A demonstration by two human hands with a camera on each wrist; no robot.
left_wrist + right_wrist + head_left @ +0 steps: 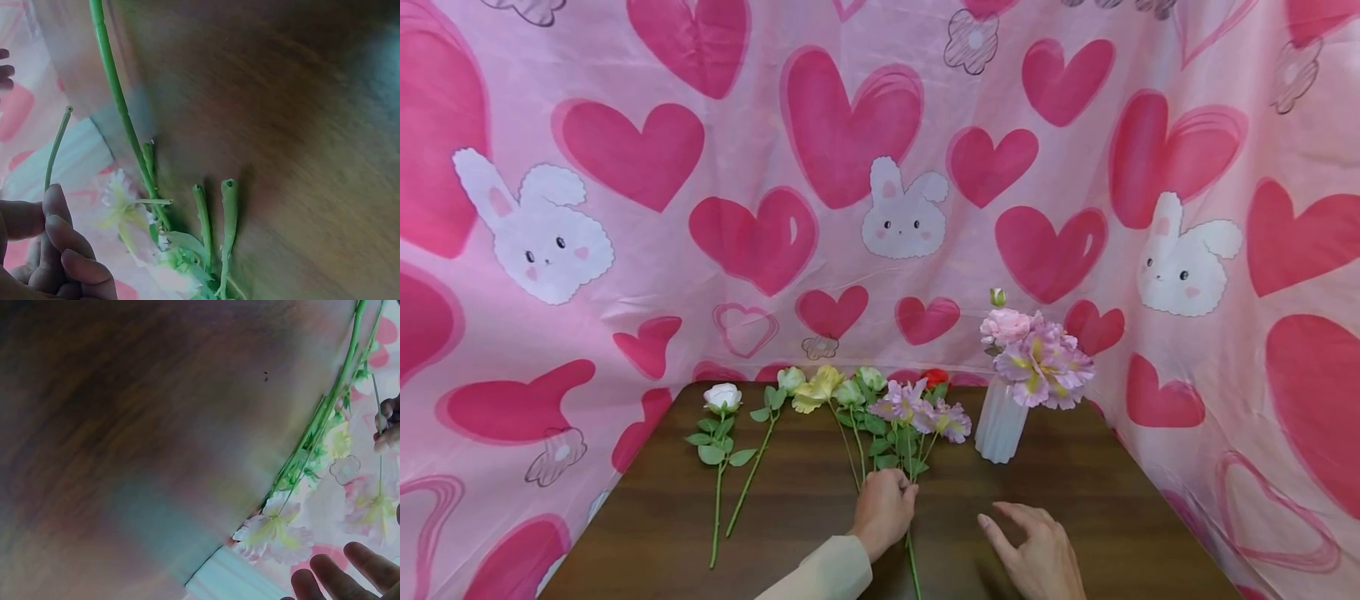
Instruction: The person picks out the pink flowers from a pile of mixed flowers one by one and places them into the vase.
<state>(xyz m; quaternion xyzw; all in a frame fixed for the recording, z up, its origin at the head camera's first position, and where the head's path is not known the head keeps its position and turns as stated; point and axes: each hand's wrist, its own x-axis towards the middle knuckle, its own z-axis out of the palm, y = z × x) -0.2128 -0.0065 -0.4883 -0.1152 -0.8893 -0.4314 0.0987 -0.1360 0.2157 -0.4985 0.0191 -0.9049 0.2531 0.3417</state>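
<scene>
My left hand (883, 510) pinches the thin stem (57, 147) of a purple artificial flower (375, 503) between thumb and fingers, above the table. The stem's cut end sticks out past the fingertips in the left wrist view. Beneath and beyond this hand lies a bunch of flowers: a yellow one (818, 388), pale green ones (871, 378), a red one (935, 379) and another purple one. My right hand (1037, 552) is held over the table with fingers spread, touching nothing. Beyond it stands a white ribbed vase (1000, 425) holding a pink flower (1006, 325) and a large purple flower (1045, 365).
At the left of the brown wooden table (647, 517) lie a white rose (722, 397) and a pale flower (792, 380) with long stems. A pink curtain (737, 150) with hearts and rabbits surrounds the table's back and sides.
</scene>
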